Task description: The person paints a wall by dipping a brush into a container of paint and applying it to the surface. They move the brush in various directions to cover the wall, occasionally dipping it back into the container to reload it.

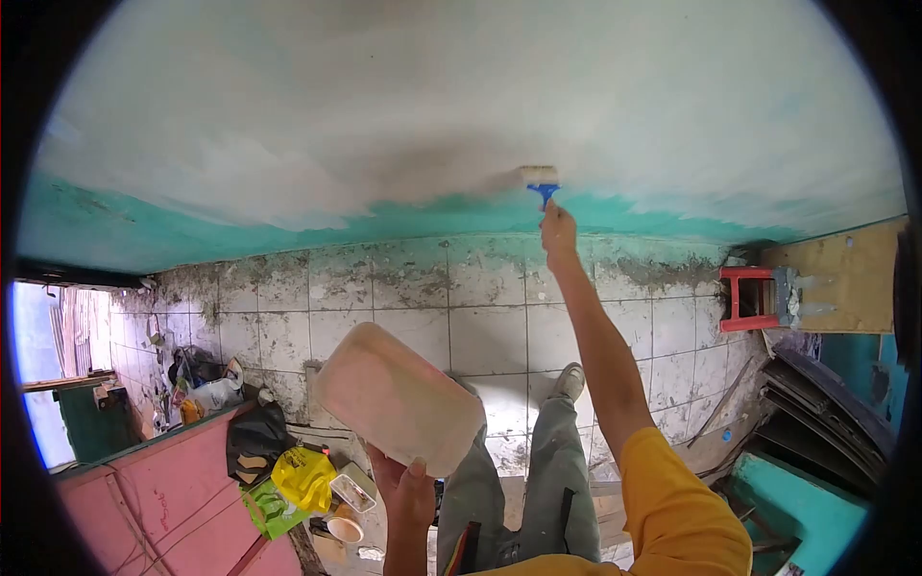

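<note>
I note the right hand (558, 230) closed round the brush (540, 179) by its blue handle. The bristle head lies just beyond the knuckles, pressed to the wall (384, 115), with its long axis in line with the forearm. The left hand (408, 492), well below, grips the pale tub (399, 398) from beneath.

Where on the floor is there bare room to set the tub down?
Bare tiles lie between the bag pile at left and the red stool. Crowded: around the yellow bag below the tub, and the dark boards at right.
</note>
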Demonstrator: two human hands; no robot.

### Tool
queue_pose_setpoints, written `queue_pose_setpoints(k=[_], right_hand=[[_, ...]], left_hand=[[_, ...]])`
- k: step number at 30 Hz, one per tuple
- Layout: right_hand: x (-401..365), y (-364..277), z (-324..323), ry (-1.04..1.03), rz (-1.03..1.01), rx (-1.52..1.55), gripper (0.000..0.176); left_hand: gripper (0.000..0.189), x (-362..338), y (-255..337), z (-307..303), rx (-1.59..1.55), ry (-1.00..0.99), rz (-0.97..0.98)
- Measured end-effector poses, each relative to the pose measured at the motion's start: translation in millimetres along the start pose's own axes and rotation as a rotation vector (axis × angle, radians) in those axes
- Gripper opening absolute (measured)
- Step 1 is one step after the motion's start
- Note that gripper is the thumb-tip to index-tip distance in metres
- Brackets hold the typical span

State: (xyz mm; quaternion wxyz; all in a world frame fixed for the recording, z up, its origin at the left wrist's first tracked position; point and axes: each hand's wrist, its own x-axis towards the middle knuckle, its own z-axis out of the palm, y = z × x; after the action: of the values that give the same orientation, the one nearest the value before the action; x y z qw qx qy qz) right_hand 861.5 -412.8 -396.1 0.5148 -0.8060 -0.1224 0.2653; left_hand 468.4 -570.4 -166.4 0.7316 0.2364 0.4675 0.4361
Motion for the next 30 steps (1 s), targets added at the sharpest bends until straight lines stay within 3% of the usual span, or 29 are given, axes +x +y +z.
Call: queue_pose_setpoints(k=[3,5,6,8,12,14,15,17,18,20,24,28,30], right_hand=[[-40.4,-101.8,-33.5,-0.068,0.013,0.210,0.044],[-73.1,-140.3,-45.8,-0.030,-0.190,0.408,0.039],[-73.0,-140.2,-44.0,-0.033,-0.188,0.409,0.039],[-72.4,-138.6,-42.6,0.012,-0.527,0.538,0.034],[-20.9,-70.1,-15.9,0.013,-0.539,0.512,0.035],[-1.2,-19.5,4.3,0.077,-0.568,0.280,0.037],[4.2,3.7,11.8,0.077,-0.563,0.282,0.037],[3.4,37.7,22.8,0.003,-0.267,0.189,0.041],[-1.3,38.4,21.9,-0.002,-0.272,0.194,0.041],[-11.4,36.9,14.3,-0.132,0.103,0.225,0.042],[-2.9,13.2,-3.2,-0.233,0.170,0.322,0.043],[-48.6,-113.8,-42.9,-0.190,-0.057,0.367,0.041],[-73.3,-142.7,-49.7,-0.150,-0.175,0.382,0.041]], left_hand=[[0.088,1.0,1.2,-5.4,-0.003,-0.028,0.000],[0.087,1.2,2.1,-5.9,-0.019,-0.037,0.001],[0.086,1.6,2.9,-6.7,-0.030,-0.045,0.005],[0.086,0.1,3.1,-7.0,-0.017,-0.025,0.012],[0.087,0.5,3.9,-5.3,-0.007,-0.012,0.027],[0.092,-0.1,4.9,-6.7,-0.025,-0.014,0.010],[0.097,-0.6,4.5,-7.1,-0.051,-0.016,-0.010],[0.097,-1.5,4.2,-8.4,-0.044,-0.014,-0.014],[0.097,-0.6,3.4,-7.8,-0.050,-0.014,-0.011],[0.097,-0.3,-1.1,-12.9,-0.058,-0.010,-0.029],[0.095,-0.6,1.3,-8.4,-0.071,0.003,-0.077],[0.090,-1.9,-1.7,-8.8,-0.033,-0.016,-0.035],[0.095,-0.3,0.0,-6.9,-0.085,-0.014,-0.079]])
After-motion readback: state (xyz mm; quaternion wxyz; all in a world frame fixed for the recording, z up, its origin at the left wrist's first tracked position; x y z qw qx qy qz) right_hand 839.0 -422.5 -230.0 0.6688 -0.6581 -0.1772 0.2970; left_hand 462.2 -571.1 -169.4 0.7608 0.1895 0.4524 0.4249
